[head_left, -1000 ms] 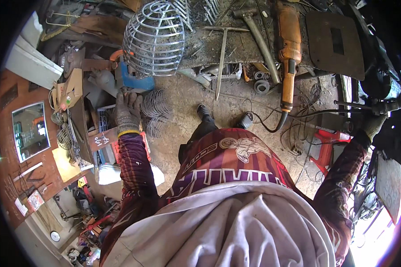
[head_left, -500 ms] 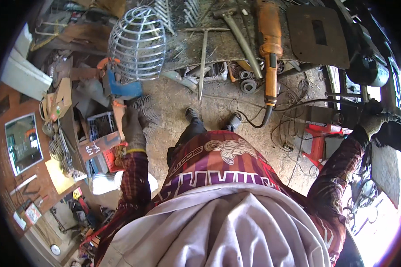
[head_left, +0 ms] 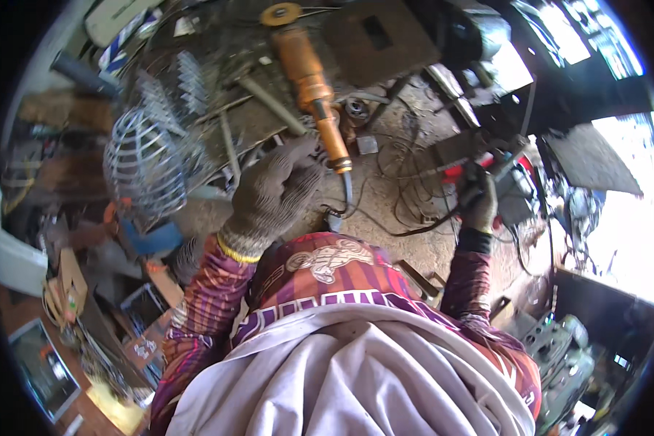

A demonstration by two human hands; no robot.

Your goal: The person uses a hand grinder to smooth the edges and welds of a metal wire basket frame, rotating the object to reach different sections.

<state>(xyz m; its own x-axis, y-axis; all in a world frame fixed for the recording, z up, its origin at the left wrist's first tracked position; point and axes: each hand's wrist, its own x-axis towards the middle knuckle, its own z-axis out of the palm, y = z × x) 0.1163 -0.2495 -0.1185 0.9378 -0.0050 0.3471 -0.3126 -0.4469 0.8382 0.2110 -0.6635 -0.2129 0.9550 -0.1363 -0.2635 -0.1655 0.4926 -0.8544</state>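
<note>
My left hand, in a grey knitted glove with a yellow cuff edge, reaches forward with its fingers partly bent and apart. Nothing shows in it. Its fingertips come close to the rear handle of an orange angle grinder, though contact is unclear. The grinder lies on the workbench with a tan disc at its far end. Over at the right, my gloved right hand is closed around something dark that I cannot make out. A black cable runs up to that hand.
A wire cage stands at the left, with a blue piece below it. A hammer lies left of the grinder. Beyond it is a dark plate with a slot. Loose cables cross the floor. Red metalwork stands at the right.
My view has turned to the right. My left hand has moved from beside the left-hand clutter to the grinder's rear end. My right hand has come inward from the far right, still closed.
</note>
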